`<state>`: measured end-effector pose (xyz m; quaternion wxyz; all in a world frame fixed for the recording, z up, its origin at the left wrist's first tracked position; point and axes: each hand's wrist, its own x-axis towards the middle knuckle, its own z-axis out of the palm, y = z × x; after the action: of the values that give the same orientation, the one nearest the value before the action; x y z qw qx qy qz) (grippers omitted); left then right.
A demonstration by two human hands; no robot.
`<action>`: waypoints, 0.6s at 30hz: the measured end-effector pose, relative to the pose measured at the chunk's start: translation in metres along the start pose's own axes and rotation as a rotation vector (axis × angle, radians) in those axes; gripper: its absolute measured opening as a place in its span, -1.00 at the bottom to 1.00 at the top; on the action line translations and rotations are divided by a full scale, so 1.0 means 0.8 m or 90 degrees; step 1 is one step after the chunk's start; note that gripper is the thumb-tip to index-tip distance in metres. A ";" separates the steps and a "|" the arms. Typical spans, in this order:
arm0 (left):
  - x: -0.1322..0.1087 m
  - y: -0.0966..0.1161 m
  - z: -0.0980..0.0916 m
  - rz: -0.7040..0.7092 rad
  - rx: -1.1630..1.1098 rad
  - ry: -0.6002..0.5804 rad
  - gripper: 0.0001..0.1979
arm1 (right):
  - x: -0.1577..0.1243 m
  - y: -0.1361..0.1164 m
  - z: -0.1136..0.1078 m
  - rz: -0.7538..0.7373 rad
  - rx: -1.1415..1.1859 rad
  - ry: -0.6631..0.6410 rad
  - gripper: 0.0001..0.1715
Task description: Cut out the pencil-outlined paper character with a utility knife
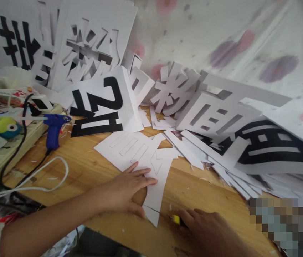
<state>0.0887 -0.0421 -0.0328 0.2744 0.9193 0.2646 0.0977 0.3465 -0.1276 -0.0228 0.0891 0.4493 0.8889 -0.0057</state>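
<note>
A white board piece [157,192] with pencilled outlines lies flat on the wooden table, its shape irregular and cut at the edges. Over it spreads my left hand [124,185], fingers apart and fingertips resting on the board, with the thumb near its lower corner. My right hand [202,225] is closed around a utility knife [176,219] with a yellow part showing. The knife's thin blade points left, reaching the board's lower corner beside a dark line across it. Most of the knife's handle is hidden in my fingers.
A blue hot glue gun [54,130] stands at left near a white cable [64,171]. Behind are raised white character shapes [174,87] and a black printed sheet [98,103]. White offcut strips [207,150] pile up at right on the wooden table [194,189].
</note>
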 end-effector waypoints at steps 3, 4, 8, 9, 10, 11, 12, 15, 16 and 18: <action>0.000 0.001 -0.001 -0.004 -0.005 -0.006 -0.16 | -0.002 0.005 -0.010 0.026 0.053 -0.035 -0.89; 0.001 0.001 -0.002 -0.008 -0.006 -0.011 -0.16 | -0.003 0.007 -0.014 0.043 0.064 -0.048 -0.92; 0.004 0.006 -0.009 -0.044 -0.011 -0.042 -0.15 | -0.003 0.020 -0.020 0.114 0.115 -0.066 -0.86; 0.004 0.008 -0.011 -0.051 -0.013 -0.051 -0.15 | -0.003 0.024 -0.019 0.128 0.128 -0.066 -0.86; 0.005 0.009 -0.013 -0.056 -0.015 -0.060 -0.16 | -0.003 0.027 -0.017 0.141 0.135 -0.067 -0.86; 0.005 0.010 -0.014 -0.057 -0.017 -0.066 -0.17 | -0.004 0.030 -0.015 0.155 0.138 -0.068 -0.85; 0.005 0.011 -0.015 -0.054 -0.020 -0.068 -0.17 | -0.005 0.033 -0.013 0.170 0.142 -0.066 -0.85; 0.003 0.011 -0.015 -0.028 -0.023 -0.043 -0.16 | -0.006 0.038 -0.007 0.229 0.150 -0.042 -0.81; 0.002 0.011 -0.013 -0.019 -0.024 -0.029 -0.15 | -0.006 0.039 -0.006 0.253 0.152 -0.033 -0.80; 0.000 0.011 -0.009 -0.015 -0.024 -0.002 -0.15 | -0.006 0.040 -0.005 0.295 0.153 -0.021 -0.79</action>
<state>0.0903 -0.0448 -0.0216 0.2930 0.9112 0.2727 0.0978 0.3745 -0.1121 -0.0157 0.0485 0.6483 0.7535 -0.0982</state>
